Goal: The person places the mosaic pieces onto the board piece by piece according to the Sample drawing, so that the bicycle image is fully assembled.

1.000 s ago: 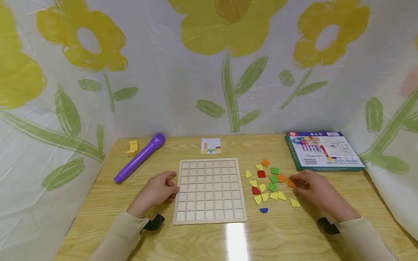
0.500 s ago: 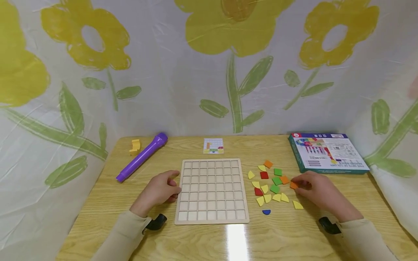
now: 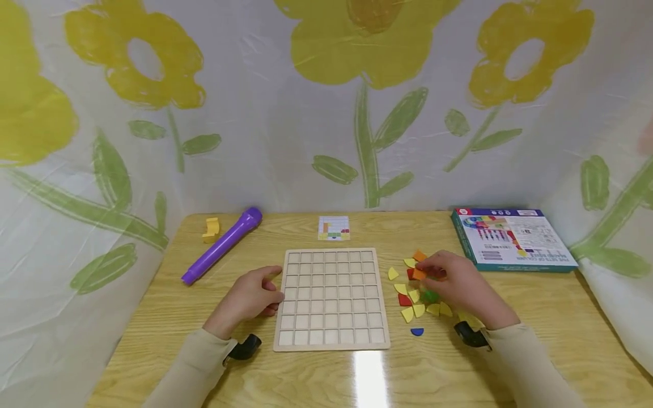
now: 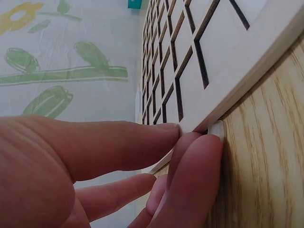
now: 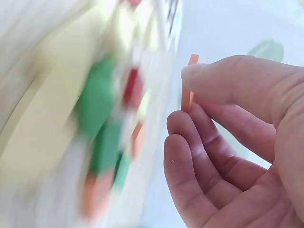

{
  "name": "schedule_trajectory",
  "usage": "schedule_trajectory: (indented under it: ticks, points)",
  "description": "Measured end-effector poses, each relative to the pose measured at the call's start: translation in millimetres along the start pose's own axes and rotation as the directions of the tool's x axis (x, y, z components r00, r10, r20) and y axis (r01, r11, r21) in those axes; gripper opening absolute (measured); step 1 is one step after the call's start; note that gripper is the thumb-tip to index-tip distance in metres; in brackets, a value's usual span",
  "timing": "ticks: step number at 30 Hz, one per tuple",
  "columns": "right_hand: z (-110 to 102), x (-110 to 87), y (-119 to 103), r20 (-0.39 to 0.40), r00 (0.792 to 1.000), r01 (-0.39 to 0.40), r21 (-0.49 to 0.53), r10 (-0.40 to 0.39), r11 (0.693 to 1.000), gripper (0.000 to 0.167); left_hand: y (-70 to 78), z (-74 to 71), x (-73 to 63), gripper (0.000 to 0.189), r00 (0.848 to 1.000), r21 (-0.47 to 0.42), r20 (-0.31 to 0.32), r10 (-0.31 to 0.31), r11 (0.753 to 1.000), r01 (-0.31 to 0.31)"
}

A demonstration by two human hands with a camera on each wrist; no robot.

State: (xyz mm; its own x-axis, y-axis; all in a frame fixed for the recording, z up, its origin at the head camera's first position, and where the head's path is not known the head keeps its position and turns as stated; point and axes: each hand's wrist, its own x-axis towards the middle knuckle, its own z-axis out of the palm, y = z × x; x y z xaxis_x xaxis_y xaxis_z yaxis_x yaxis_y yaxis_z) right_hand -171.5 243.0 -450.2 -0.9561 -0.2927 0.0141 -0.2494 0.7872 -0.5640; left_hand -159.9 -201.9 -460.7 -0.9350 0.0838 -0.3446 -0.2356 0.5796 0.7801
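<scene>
A pale wooden grid board lies flat on the table. My left hand grips its left edge; in the left wrist view, fingertips meet at the board's rim. My right hand pinches an orange square tile between thumb and fingers, above the loose pieces. Below and around it lie several yellow quarter-round pieces, red pieces, green squares and another orange tile. A blue half-round piece lies nearest me. The right hand hides part of the group.
A small pattern card lies behind the board. At the back left are a purple microphone-shaped stick and a yellow holder-like piece. A flat printed box lies at the back right. A flower-printed sheet stands behind the table.
My right hand has lifted the orange tile from the right side of the group and moved left with it, over the other pieces. The left hand stays at the board's edge.
</scene>
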Motion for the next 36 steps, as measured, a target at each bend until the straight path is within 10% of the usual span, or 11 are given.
schedule_trajectory:
  ticks: [20, 36]
  points:
    - [93, 77.7, -128, 0.113, 0.972, 0.187, 0.143, -0.204, 0.972, 0.026, -3.7, 0.7, 4.1, 0.07, 1.0, -0.03, 0.0, -0.015, 0.999, 0.015]
    - [123, 89.9, -151, 0.132, 0.953, 0.257, 0.12, -0.272, 0.959, 0.028, -1.6, -0.3, 3.1, 0.068, 1.0, -0.025, 0.005, -0.025, 0.999, 0.025]
